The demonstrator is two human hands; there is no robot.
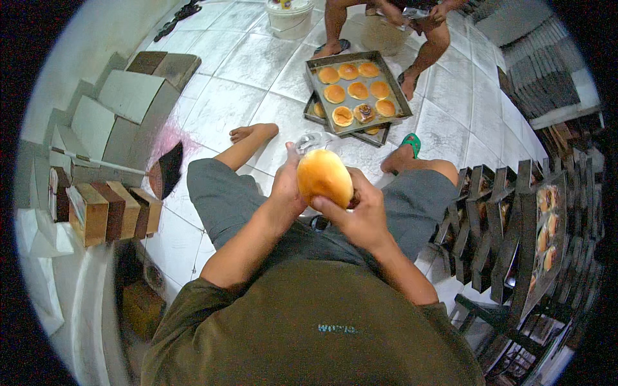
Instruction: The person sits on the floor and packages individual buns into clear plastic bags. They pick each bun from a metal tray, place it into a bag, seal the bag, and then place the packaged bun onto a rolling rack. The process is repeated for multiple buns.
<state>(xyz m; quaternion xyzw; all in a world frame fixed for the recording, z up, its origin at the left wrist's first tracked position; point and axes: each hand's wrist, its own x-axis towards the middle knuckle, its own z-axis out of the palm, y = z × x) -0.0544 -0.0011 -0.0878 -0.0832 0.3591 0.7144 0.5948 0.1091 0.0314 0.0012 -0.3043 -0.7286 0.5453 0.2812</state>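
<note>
A round golden bun (324,175) is held up before my lap, between both hands. My right hand (365,215) grips its lower right side, with the thumb across the front and the fingers behind. My left hand (287,188) closes at the bun's left side around a clear plastic bag (315,141), which shows beyond the bun's far edge. The bun hides most of the left fingers, and whether it is partly inside the bag I cannot tell. Ahead on the floor, a metal baking tray (390,71) carries several similar buns, one with a dark topping.
Another tray (382,136) lies crosswise beneath the first. Beyond sits another person (430,55) with hands on something shiny. A white bucket (290,20) stands at the far side. Stacked trays (492,212) rise at my right; cardboard boxes (132,96), wooden blocks (112,211) and a broom (166,170) are left.
</note>
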